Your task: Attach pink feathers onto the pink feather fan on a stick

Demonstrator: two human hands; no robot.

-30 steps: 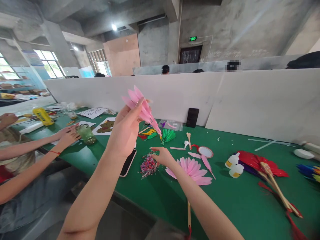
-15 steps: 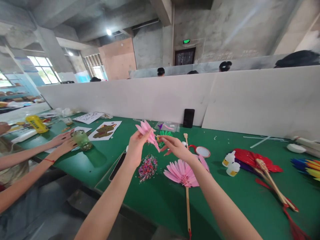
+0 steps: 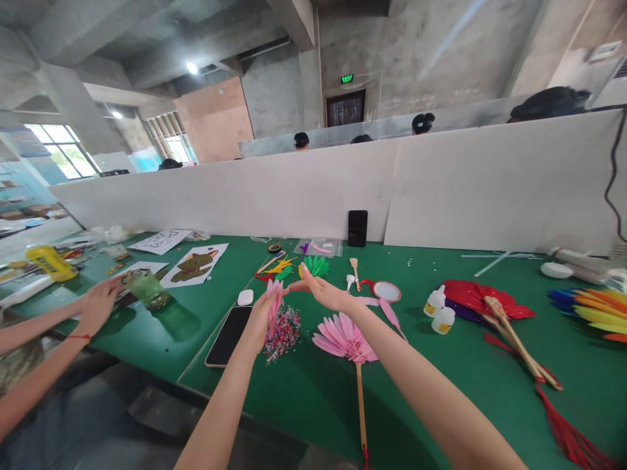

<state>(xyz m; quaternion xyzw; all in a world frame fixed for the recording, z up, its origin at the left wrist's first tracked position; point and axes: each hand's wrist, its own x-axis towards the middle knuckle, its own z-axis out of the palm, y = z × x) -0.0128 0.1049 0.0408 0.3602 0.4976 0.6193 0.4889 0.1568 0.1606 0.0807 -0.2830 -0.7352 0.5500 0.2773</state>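
My left hand (image 3: 262, 314) is closed around a bunch of pink feathers (image 3: 273, 307), held low over the green table (image 3: 304, 385). My right hand (image 3: 318, 292) reaches across to the top of the bunch, with finger and thumb pinched at a feather tip. Just under both hands lies a heap of small multicoloured beads (image 3: 283, 331). A pink feather fan (image 3: 344, 336) with a wooden handle lies to the right of the beads.
A black phone (image 3: 229, 326) lies left of the beads. Green and yellow feathers (image 3: 313, 265), a small round mirror (image 3: 386, 291), two glue bottles (image 3: 438, 312) and a red fan (image 3: 482, 303) lie farther off. Another person's hands (image 3: 100, 300) work beside a green glass (image 3: 145, 288) at left. A white partition (image 3: 343, 189) backs the table.
My left hand has come down from face height to just above the table with the pink feathers. My right hand has lifted off the bead heap and met the bunch.
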